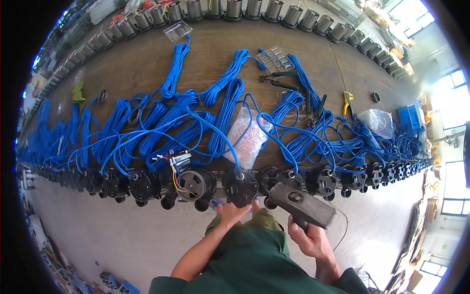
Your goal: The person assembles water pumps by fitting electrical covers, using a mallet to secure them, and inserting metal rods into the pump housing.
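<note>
Brown workbench (132, 54) in a bright workshop; clock positions taken from mid-view. Steel cylinders (234, 9) are ranked along the far edge at twelve o'clock, presumably for clearance. Blue cable coils (227, 115) are bundled from nine through three, likely against tangling. At six, a black capped housing (240, 186) is set on the near edge, within easy reach. The left hand (234, 214) is placed at its near underside, perhaps for steadying; grasp cannot be told. At four, a blocky-headed hammer (303, 206) is clasped by its handle in the right hand (313, 242), seemingly for control.
</note>
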Available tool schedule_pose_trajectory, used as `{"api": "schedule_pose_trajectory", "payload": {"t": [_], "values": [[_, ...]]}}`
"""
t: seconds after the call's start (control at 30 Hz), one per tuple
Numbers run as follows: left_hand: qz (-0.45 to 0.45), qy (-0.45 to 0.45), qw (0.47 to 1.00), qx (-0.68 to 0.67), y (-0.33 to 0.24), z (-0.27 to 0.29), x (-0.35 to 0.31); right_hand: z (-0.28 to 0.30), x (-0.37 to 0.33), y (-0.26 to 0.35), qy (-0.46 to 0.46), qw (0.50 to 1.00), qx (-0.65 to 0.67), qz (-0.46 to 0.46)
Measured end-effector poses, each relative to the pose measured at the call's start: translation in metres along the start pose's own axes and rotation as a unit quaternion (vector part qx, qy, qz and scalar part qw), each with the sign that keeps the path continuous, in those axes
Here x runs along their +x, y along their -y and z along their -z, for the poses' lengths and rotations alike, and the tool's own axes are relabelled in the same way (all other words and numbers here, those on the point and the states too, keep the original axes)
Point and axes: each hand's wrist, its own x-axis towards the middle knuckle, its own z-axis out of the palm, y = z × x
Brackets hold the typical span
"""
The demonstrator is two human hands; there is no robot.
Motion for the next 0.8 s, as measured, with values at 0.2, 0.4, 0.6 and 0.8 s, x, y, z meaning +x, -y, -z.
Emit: {"api": "schedule_pose_trajectory", "payload": {"t": [0.2,0.4,0.6,0.8], "values": [[0.009,0.051,0.999,0.007,-0.014,0.016,0.001,-0.027,0.031,-0.038,0.043,0.985,-0.159,-0.053],[-0.002,0.054,0.998,0.024,-0.025,0.033,-0.005,-0.014,0.021,0.053,0.089,0.988,-0.121,-0.039],[-0.065,0.008,0.998,-0.008,0.009,0.0,0.014,-0.053,0.032,0.047,0.076,0.965,-0.223,0.111],[-0.036,0.056,0.998,0.022,0.006,0.017,0.001,-0.039,0.052,0.011,0.132,0.976,-0.162,-0.064]]}}
